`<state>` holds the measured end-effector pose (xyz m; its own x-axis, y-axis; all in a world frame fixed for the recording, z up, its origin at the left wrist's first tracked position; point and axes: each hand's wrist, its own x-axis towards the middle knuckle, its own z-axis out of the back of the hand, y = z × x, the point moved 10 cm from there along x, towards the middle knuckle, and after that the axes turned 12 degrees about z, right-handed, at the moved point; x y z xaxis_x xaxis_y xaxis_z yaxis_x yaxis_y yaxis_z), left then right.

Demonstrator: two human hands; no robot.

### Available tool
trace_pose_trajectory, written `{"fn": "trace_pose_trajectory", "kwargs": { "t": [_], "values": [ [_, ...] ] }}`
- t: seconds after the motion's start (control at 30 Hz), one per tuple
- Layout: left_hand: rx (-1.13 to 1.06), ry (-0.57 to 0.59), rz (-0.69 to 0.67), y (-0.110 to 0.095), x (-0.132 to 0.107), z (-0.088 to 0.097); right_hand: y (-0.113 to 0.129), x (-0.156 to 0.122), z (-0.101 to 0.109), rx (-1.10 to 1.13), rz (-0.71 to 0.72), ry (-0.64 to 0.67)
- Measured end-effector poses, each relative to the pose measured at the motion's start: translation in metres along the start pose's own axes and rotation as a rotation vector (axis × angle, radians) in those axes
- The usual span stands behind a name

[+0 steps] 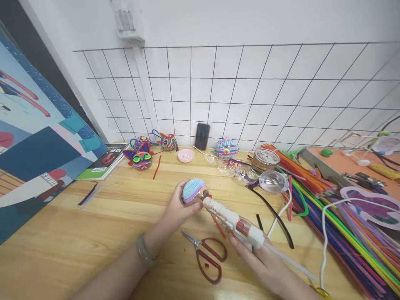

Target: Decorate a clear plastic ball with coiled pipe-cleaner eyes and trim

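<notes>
My left hand [183, 206] is wrapped round a small ball [193, 190] covered with light blue and lilac pipe cleaner, a clear part showing on its right side. In my right hand [259, 254] is a white hot glue gun [229, 216], a clear glue stick [290, 262] jutting from its back end. The gun's nozzle points at the right side of the ball; whether they touch I cannot tell. Below the hands, red-handled scissors [203, 250] lie partly spread on the table. An orange pipe cleaner [218, 226] lies under the gun.
Several finished pipe-cleaner balls [142, 159] stand at the back left, and a striped one [227, 148] near a phone [202, 136] against the wall. A pink dish [185, 156], clear half shells [274, 181] and bundled pipe cleaners [346, 241] lie about. A white cord [325, 233] crosses the right side.
</notes>
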<state>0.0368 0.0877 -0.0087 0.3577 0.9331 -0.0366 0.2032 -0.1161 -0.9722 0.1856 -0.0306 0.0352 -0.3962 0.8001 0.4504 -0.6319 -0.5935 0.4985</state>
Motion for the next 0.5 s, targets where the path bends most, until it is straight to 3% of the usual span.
{"fn": "trace_pose_trajectory", "kwargs": {
  "t": [0.5],
  "values": [
    [-0.023,-0.006,-0.005,-0.0059,-0.0007,-0.0026,-0.0025,-0.0008,0.0020,-0.029,-0.028,-0.001]
  ]
}}
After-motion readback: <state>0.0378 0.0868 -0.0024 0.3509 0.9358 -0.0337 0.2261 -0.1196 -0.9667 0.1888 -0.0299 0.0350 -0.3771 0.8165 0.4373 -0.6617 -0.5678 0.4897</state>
